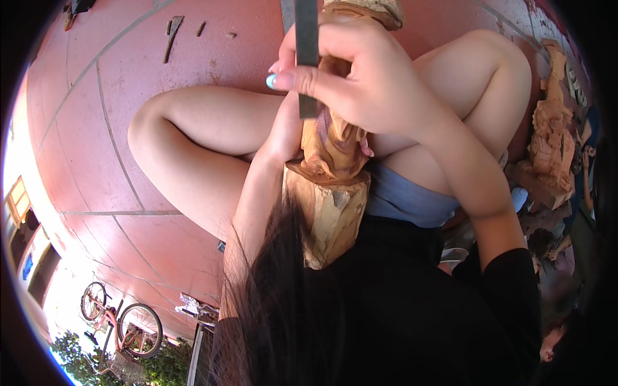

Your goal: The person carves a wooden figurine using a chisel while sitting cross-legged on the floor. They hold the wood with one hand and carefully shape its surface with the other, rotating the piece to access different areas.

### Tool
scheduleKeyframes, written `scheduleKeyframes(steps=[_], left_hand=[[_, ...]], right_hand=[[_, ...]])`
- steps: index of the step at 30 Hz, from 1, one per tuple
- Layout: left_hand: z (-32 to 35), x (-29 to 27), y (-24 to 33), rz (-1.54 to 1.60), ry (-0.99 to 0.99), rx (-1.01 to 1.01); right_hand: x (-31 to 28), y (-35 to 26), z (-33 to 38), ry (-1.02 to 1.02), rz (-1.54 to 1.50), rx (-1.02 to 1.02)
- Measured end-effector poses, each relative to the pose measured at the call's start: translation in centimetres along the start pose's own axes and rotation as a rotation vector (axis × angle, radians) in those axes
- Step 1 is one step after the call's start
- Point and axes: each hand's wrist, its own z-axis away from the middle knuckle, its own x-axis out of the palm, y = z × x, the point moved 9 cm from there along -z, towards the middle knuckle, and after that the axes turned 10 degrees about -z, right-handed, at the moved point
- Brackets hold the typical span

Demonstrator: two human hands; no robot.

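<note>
A wood carving [331,151] with rounded folds and dark grain stands between my bent legs. Its rough, pale block base [331,219] points toward my body, and its rounded far end [370,9] shows beyond my knuckles. My right hand [380,80] is closed on a dark flat metal bar, like a file [307,38], pinched between thumb and fingers over the carving. From the left, my left hand [290,132] closes against the carving's side; the bar and my right hand partly cover its fingers. Pink-nailed fingertips [367,147] show at the carving's right side; whose hand they belong to is unclear.
Small dark scraps and a forked piece [172,40] lie on the reddish tiled floor [84,161]. At right stands another reddish-brown carved figure [551,128], with cluttered items around it. A bicycle [119,325] is at lower left. Long hair [277,276] hangs beside the base.
</note>
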Motion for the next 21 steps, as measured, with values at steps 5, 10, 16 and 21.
scheduleKeyframes(steps=[5,10,16,21], left_hand=[[0.5,-0.5,0.2,0.129,0.187,0.034],[0.6,-0.4,-0.8,0.096,0.181,-0.084],[0.5,-1.2,-0.6,0.083,0.267,-0.058],[0.0,-0.2,-0.4,0.019,0.143,-0.068]], right_hand=[[-3.9,-1.4,-1.3,0.105,-0.517,-0.033],[-9.2,-5.2,-0.5,-0.029,-0.509,-0.279],[-10.0,-5.2,0.2,-0.125,-1.050,-0.455],[-6.8,-4.1,0.7,0.056,-0.679,0.075]])
